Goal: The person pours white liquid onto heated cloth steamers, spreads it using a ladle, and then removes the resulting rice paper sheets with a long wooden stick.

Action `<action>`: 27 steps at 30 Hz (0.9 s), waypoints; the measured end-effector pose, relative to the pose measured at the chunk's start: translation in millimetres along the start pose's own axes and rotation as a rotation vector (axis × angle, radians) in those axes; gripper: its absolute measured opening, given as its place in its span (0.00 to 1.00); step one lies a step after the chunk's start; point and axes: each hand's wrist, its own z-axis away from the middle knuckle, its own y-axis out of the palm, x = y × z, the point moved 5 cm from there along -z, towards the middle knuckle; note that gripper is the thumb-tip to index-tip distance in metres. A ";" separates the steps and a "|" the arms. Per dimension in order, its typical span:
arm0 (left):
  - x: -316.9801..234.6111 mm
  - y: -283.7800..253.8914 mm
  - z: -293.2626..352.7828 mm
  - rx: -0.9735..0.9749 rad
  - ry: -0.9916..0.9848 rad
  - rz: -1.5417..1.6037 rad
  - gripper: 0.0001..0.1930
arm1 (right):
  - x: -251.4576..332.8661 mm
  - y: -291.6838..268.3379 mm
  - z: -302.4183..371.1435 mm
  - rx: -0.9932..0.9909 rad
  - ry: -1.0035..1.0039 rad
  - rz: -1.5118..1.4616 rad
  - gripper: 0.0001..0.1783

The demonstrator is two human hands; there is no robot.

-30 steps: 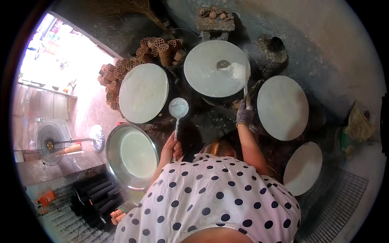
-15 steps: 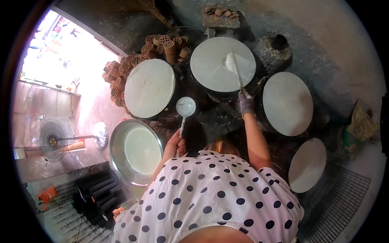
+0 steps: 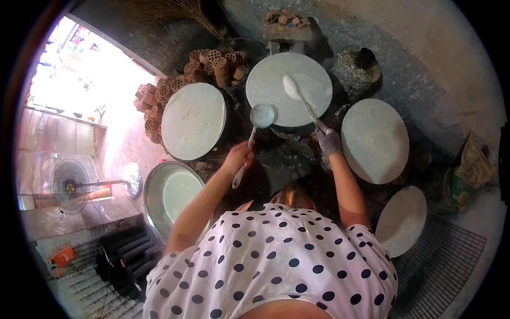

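My left hand (image 3: 240, 157) is closed around the handle of a metal ladle (image 3: 262, 115), whose round bowl hangs at the near edge of the middle round, white-topped pan (image 3: 265, 82). A knitted glove covers my right hand (image 3: 329, 140), which grips a long-handled spoon (image 3: 291, 86). Its rounded, white-coated end rests on or just above the pan's white surface; which of the two I cannot tell. To the left of my left hand stands a wide metal basin (image 3: 183, 199) of white liquid.
Other white-topped rounds stand at left (image 3: 194, 121), right (image 3: 375, 141) and lower right (image 3: 402, 220). Clay-coloured perforated briquettes (image 3: 220, 69) are piled behind the left one. A standing fan (image 3: 70, 186), dark cylinders (image 3: 127, 255) and a wire rack (image 3: 441, 266) lie farther out.
My left hand has moved forward and right, bringing the ladle to the middle pan. The spoon's white end has shifted left across the surface, still in my right hand.
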 end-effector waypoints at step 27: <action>-58.6 29.9 49.8 0.029 0.085 0.398 0.17 | 19.1 22.1 -24.2 -0.247 0.087 0.106 0.26</action>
